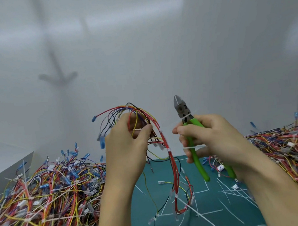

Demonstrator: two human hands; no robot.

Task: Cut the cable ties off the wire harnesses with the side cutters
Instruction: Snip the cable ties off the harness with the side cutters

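While the left hand [128, 147] curls its fingers round a looped wire harness [173, 165] of red, yellow and black wires raised above the mat, white cable ties [159, 131] band its red strand. Just beside it, the right hand [211, 139] grips the green-handled side cutters [182, 109], blades together and pointing up. Tangled harness heaps [43, 196] crowd both sides, and cut ties [224, 187] litter the teal mat [232, 212] before a white wall [137, 41].

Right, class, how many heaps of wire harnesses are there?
2: the left heap beside the left hand holding a harness; the right heap beside the right hand gripping the side cutters. More may be hidden.
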